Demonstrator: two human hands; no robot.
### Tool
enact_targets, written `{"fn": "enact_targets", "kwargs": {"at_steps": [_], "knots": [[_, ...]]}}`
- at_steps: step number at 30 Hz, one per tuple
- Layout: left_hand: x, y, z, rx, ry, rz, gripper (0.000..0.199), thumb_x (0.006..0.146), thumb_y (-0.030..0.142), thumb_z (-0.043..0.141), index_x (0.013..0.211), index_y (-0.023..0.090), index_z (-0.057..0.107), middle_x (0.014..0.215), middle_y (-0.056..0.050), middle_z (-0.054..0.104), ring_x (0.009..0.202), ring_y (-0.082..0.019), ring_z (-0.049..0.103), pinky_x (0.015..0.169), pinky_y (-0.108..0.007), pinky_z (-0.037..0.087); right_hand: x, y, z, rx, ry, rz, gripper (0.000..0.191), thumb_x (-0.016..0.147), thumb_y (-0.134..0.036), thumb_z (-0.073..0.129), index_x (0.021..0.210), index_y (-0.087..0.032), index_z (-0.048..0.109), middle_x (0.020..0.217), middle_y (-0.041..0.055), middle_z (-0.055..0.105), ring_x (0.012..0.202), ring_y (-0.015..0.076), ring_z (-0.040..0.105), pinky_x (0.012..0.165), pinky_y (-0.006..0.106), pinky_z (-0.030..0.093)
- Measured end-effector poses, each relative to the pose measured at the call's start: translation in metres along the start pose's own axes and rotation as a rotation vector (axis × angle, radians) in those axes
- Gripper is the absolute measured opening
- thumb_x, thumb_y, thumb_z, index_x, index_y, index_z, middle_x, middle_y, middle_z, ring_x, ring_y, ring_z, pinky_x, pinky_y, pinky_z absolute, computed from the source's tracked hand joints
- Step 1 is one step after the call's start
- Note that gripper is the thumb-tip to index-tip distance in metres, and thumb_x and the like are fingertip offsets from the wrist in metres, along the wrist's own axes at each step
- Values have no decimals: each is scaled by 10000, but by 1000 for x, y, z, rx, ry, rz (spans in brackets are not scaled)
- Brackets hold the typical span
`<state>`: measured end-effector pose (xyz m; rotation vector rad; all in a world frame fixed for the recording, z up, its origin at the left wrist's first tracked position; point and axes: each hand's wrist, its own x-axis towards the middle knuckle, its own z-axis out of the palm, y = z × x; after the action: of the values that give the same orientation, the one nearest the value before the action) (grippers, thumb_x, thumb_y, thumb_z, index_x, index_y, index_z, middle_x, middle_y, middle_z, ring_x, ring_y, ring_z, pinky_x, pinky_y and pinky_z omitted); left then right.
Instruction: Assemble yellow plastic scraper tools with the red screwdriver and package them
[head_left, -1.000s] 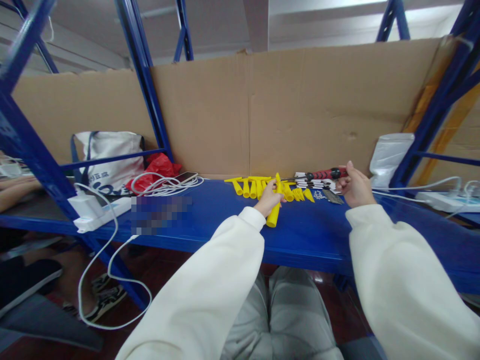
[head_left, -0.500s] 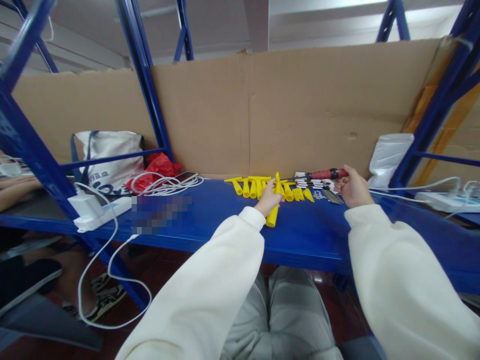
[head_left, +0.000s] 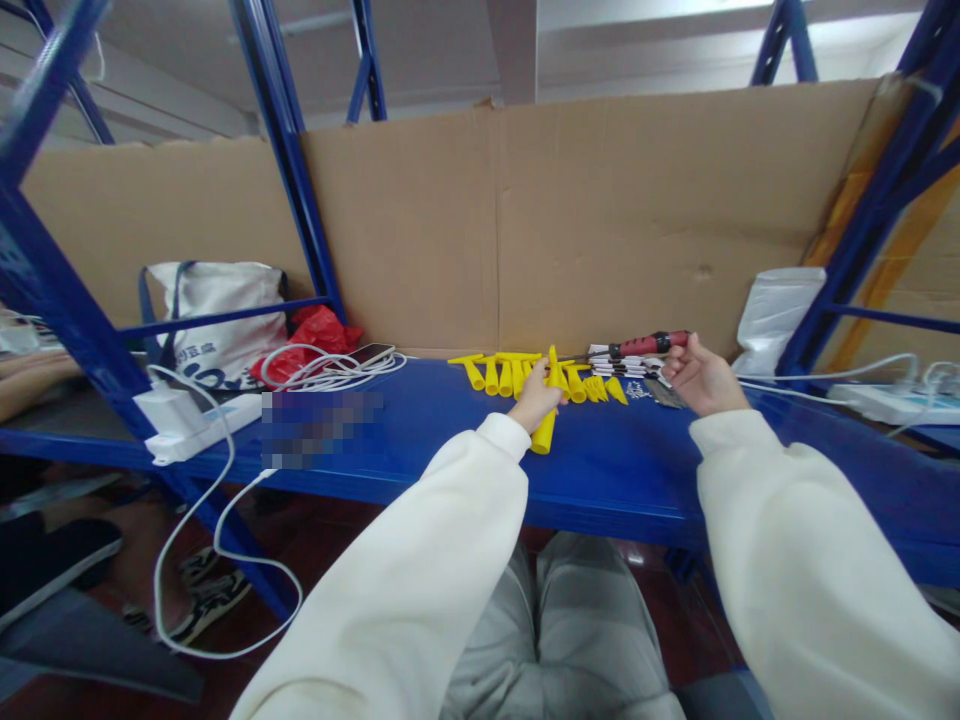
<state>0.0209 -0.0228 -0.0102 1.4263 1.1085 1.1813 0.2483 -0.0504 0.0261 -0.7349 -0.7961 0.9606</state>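
My left hand (head_left: 535,398) is closed around a yellow plastic tube-shaped part (head_left: 544,432), held upright at a slight tilt above the blue table. In my right hand (head_left: 703,376) the fingers pinch the butt end of a red and black screwdriver (head_left: 649,345). Its shaft runs level to the left and meets the yellow part near its upper end; the exact contact is too small to make out. Behind my left hand lies a row of similar yellow parts (head_left: 504,378). Small yellow pointed pieces (head_left: 616,391) and tiny scattered screw-like bits (head_left: 637,390) lie between the hands.
White-and-black strips (head_left: 622,366) lie behind the screwdriver, and a dark flat packet (head_left: 664,394) beside my right hand. White cables (head_left: 337,370), a red plastic bag (head_left: 319,335) and a power strip (head_left: 210,425) sit left. A cardboard wall (head_left: 600,220) closes the back. Another person's arm (head_left: 34,375) shows far left.
The fingers of my right hand have shifted and loosened slightly at the screwdriver's handle end. My left hand and the yellow part stay in place.
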Motion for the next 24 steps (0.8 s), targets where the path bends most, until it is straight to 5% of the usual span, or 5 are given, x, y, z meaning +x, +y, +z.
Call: {"fn": "enact_targets", "kwargs": {"at_steps": [4, 13, 17, 24], "knots": [[0, 0, 0, -22, 7, -4, 729, 747, 17, 633, 1420, 265, 505, 1411, -105, 580, 574, -53, 575, 430, -175, 360, 2, 2, -3, -54, -19, 14, 582, 814, -558, 771, 612, -238, 329, 433, -87, 283, 354, 70, 252, 305, 200, 256], [-3, 4, 0, 8, 0, -4, 748, 734, -47, 538, 1421, 244, 485, 1405, -107, 588, 548, -48, 559, 433, -180, 370, 5, 4, -7, -73, -39, 59, 499, 794, -593, 770, 649, -239, 451, 416, -104, 238, 337, 68, 221, 299, 203, 227], [-2, 3, 0, 12, -8, -2, 736, 759, -46, 509, 1438, 233, 459, 1423, -116, 577, 541, -42, 552, 426, -177, 366, 1, 1, -5, -47, -72, 28, 407, 816, -579, 765, 755, -231, 561, 453, -93, 360, 360, 68, 312, 320, 190, 287], [-1, 1, 1, 26, 16, 5, 746, 748, -33, 535, 1436, 247, 470, 1453, -119, 552, 554, -45, 576, 427, -179, 374, 4, 5, -8, -25, -97, -29, 449, 751, -463, 861, 706, -229, 480, 543, -65, 501, 419, 73, 399, 347, 196, 355]]}}
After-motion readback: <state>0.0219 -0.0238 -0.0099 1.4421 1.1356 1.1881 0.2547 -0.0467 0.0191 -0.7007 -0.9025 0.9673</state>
